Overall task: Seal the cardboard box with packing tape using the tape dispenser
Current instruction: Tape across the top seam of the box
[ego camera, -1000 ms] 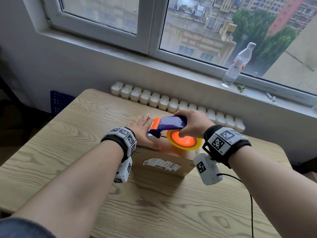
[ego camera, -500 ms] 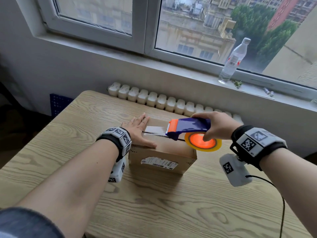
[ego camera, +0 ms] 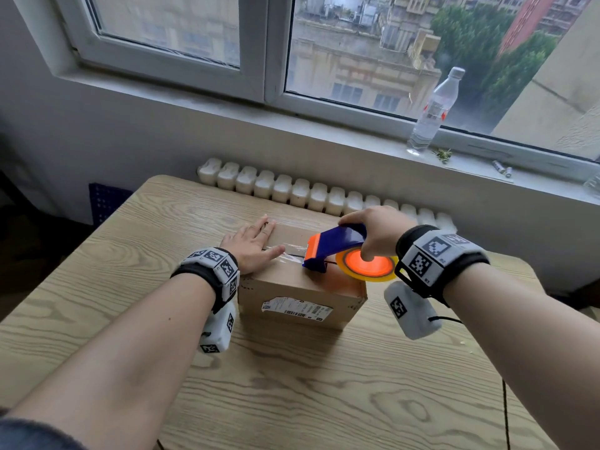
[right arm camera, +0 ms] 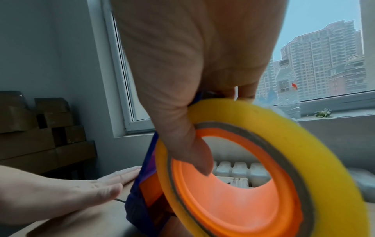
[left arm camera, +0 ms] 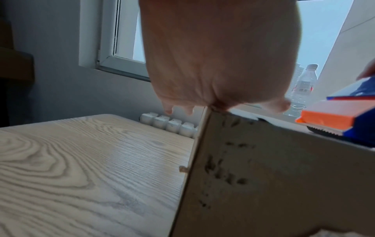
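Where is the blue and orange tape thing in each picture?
Head: the tape dispenser is right of centre, on the cardboard box, gripped by the right hand.
Left wrist: at the right edge, above the box.
Right wrist: it fills the lower middle and right.
Shared landmark: the water bottle on the windowsill.

The cardboard box point(ego camera: 302, 289) is looking matt brown, with a paper label point(ego camera: 297, 309) sticking on its front. Clear tape point(ego camera: 287, 251) is shining glossy across the top. The tape dispenser point(ego camera: 337, 246) is showing smooth blue and orange plastic. The table point(ego camera: 324, 391) at the bottom is showing pale wood grain, matt.
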Demonstrator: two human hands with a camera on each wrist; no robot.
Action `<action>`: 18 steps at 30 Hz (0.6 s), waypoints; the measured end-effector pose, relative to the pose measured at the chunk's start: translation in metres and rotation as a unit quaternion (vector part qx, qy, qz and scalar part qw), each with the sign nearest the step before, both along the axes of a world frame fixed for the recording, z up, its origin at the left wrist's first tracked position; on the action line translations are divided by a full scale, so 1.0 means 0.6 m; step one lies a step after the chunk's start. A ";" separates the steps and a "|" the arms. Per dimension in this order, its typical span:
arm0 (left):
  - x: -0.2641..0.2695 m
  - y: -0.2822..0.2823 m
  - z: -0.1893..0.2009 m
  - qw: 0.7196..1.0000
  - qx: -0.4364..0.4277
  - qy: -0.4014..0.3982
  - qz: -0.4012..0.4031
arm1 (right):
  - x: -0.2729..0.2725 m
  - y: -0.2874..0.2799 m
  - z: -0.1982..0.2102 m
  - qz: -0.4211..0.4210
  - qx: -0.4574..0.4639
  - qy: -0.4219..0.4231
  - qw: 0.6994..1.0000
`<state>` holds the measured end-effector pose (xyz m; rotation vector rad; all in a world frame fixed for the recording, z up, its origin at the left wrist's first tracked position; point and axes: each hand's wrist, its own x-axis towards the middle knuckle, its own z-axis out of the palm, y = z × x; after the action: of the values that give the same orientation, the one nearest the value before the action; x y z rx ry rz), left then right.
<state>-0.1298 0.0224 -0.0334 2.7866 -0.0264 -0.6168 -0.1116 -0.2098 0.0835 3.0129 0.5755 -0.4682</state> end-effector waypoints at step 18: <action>0.001 -0.084 -0.009 0.993 0.044 -0.079 -0.082 | 0.007 -0.016 -0.010 -0.025 0.070 0.006 0.997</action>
<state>-0.1295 -0.0281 -0.0390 2.9332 -0.2686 -0.4432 -0.1075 -0.2192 0.0777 3.1655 0.5575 -0.4685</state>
